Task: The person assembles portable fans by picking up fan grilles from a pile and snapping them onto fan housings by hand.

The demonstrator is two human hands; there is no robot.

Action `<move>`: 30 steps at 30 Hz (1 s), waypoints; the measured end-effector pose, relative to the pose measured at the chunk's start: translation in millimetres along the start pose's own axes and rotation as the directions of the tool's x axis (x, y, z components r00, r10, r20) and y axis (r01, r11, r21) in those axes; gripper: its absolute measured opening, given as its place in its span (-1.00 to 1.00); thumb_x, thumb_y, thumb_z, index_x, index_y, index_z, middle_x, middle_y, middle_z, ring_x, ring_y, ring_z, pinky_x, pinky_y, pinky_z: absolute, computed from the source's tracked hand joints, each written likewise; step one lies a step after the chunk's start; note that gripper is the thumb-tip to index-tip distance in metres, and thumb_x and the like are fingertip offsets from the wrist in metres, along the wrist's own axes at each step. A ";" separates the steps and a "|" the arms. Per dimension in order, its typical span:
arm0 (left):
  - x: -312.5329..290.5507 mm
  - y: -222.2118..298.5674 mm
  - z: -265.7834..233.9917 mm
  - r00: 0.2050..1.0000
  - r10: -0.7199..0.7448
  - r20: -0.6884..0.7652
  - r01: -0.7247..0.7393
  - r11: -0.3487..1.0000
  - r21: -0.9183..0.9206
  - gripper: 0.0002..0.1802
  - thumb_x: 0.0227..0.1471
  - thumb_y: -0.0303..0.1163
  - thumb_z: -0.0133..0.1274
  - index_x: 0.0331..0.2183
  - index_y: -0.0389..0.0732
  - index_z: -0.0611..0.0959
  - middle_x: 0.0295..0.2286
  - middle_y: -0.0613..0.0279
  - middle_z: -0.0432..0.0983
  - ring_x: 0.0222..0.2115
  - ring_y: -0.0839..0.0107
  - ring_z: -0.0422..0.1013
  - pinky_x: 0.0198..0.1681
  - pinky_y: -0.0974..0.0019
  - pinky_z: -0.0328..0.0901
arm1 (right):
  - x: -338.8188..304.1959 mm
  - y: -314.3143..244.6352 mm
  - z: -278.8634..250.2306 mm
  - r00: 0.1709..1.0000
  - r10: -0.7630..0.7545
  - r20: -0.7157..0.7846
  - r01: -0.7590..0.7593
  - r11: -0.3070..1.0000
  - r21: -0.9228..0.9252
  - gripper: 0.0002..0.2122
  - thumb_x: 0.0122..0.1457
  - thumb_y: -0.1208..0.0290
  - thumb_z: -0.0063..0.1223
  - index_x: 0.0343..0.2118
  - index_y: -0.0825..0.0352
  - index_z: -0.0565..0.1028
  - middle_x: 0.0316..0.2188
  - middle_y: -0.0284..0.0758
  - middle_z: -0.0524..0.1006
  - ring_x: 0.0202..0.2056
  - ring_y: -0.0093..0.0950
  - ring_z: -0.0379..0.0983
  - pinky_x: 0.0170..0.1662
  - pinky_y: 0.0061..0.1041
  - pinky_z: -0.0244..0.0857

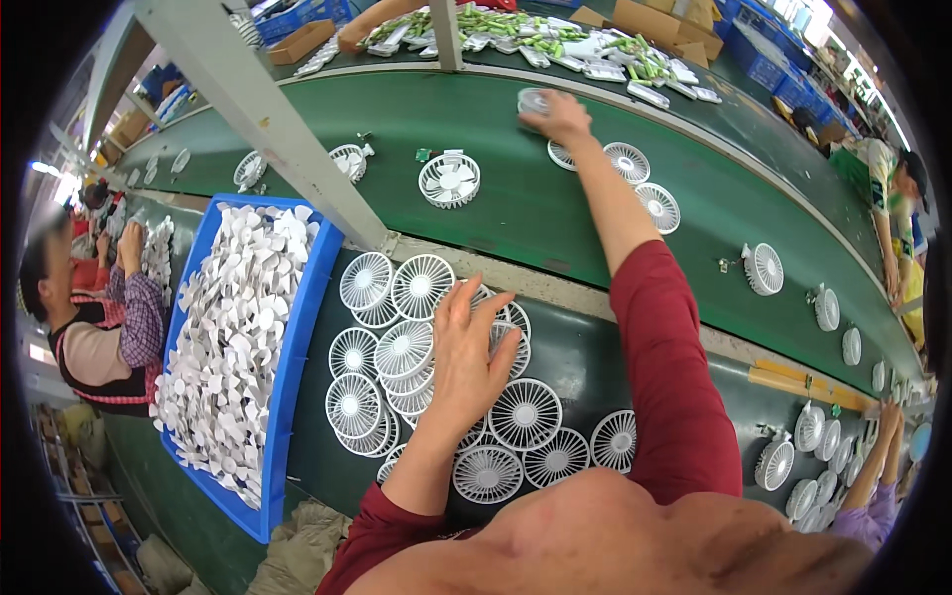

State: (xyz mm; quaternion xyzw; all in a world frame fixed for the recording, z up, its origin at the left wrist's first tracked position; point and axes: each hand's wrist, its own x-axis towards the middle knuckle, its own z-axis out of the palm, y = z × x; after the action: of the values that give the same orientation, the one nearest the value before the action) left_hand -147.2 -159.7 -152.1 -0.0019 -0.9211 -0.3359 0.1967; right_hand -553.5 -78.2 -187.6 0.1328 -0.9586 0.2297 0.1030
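Note:
My left hand (468, 349) lies flat, fingers spread, on a pile of round white fan grilles (416, 367) on the dark workbench in front of me. My right hand (557, 115) is stretched far out over the green conveyor belt (516, 213) and closes on a small round white fan part (534, 100) at the belt's far edge. Just right of that hand lie more white fan grilles (627, 162) on the belt. A white fan with blades in it (449, 179) sits on the belt to the left of my right arm.
A blue bin (290, 367) full of white fan blades stands at my left. A grey metal post (268, 114) slants across the bench. One person sits at far left (94, 327), another stands at far right (897, 213). Green-and-white parts (555, 42) cover the far table.

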 end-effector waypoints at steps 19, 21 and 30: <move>4.0 4.2 8.1 1.000 0.019 0.010 -0.018 0.999 -0.041 -0.58 -0.02 -0.39 0.14 -0.06 -0.20 0.54 0.09 -0.08 0.22 0.13 -0.12 0.10 0.17 -0.05 0.06 | -88.9 93.3 -95.2 0.957 -0.108 -0.268 0.103 0.994 -0.033 -0.25 -0.21 0.00 0.31 0.14 -0.12 0.26 0.05 -0.20 0.34 0.01 -0.09 0.34 0.02 -0.05 0.28; 3.8 4.5 9.1 1.000 0.018 0.015 -0.018 1.000 -0.007 -0.58 -0.02 -0.40 0.14 -0.06 -0.20 0.54 0.09 -0.07 0.21 0.13 -0.11 0.09 0.18 -0.04 0.05 | -98.4 110.1 -104.9 0.984 0.080 -0.161 -0.100 0.988 -0.119 -0.18 -0.25 0.02 0.37 0.17 -0.15 0.21 0.07 -0.22 0.30 0.06 -0.09 0.30 0.00 0.04 0.26; 6.6 9.7 18.9 0.997 0.070 0.040 -0.070 0.998 -0.009 -0.56 -0.02 -0.40 0.14 -0.05 -0.19 0.54 0.09 -0.09 0.21 0.12 -0.11 0.10 0.18 -0.04 0.05 | -119.7 202.9 -142.6 0.996 0.007 -0.087 -0.007 1.000 0.001 -0.12 -0.26 -0.01 0.35 0.21 -0.04 0.19 0.05 -0.09 0.35 0.04 -0.10 0.35 0.09 -0.24 0.28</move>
State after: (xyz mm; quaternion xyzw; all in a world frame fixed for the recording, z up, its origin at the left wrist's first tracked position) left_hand -158.8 -141.3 -156.8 -0.0417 -0.9230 -0.3320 0.1898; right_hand -482.4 187.7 -177.8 0.1192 -0.9537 0.2358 0.1439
